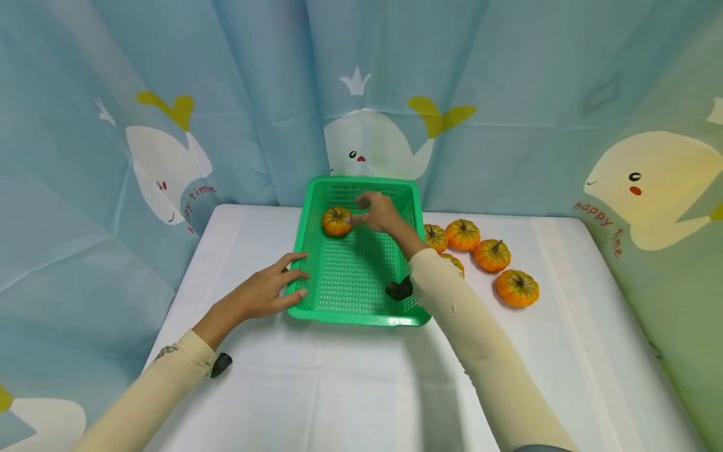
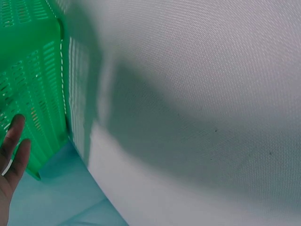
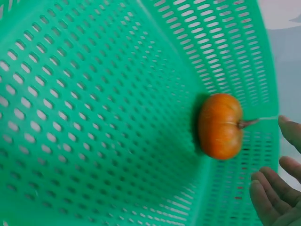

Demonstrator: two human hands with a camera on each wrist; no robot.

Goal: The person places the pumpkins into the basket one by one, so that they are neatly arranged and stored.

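Note:
A green plastic basket [image 1: 358, 276] with slotted walls stands on the table, and one small orange pumpkin [image 1: 337, 221] sits in its far left corner. My right hand [image 1: 380, 212] hovers over the far part of the basket, just right of that pumpkin. In the right wrist view its loosely bent fingers [image 3: 273, 193] are apart from the pumpkin [image 3: 221, 126], and nothing is held. My left hand [image 1: 265, 289] rests on the basket's left rim with spread fingers. The left wrist view shows two of its fingers [image 2: 16, 162] extended against the basket wall [image 2: 35, 94].
Several more small pumpkins [image 1: 518, 289] lie on the white tablecloth [image 1: 565, 351] right of the basket, some partly hidden by the right sleeve [image 1: 469, 326]. A blue curtain [image 1: 508, 75] with whale prints hangs behind the table and along its sides.

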